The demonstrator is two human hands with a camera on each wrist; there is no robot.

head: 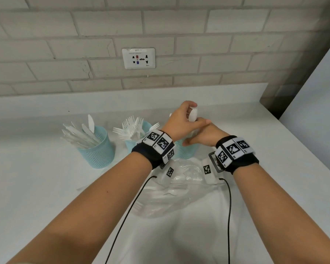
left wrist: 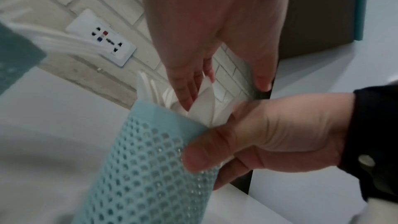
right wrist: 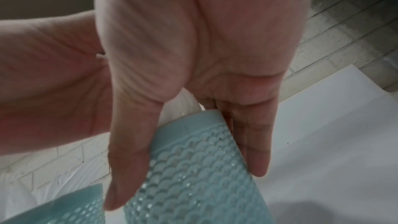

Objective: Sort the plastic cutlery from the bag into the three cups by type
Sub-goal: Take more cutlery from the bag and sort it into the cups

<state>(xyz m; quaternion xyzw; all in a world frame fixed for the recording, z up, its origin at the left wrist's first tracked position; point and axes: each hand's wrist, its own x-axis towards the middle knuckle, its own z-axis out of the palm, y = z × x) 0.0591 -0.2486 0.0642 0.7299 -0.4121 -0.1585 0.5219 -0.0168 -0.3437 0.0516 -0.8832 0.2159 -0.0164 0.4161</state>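
Both forearms are reaching over the nearly emptied bag (head: 176, 189) to the rightmost cup (left wrist: 150, 168). Right hand (head: 204, 135) is grasping this cup, steadying it; left hand (head: 181, 121) is pinching spoons (head: 193, 115) above the rim. Next they probably must slide down inside, then be released.

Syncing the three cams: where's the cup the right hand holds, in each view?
Head: the right-hand cup, centre, mostly hidden behind both wrists.
Left wrist: lower centre, perforated wall, right hand gripping its rim.
Right wrist: bottom centre, between thumb and fingers.
Shared landmark: brick wall.
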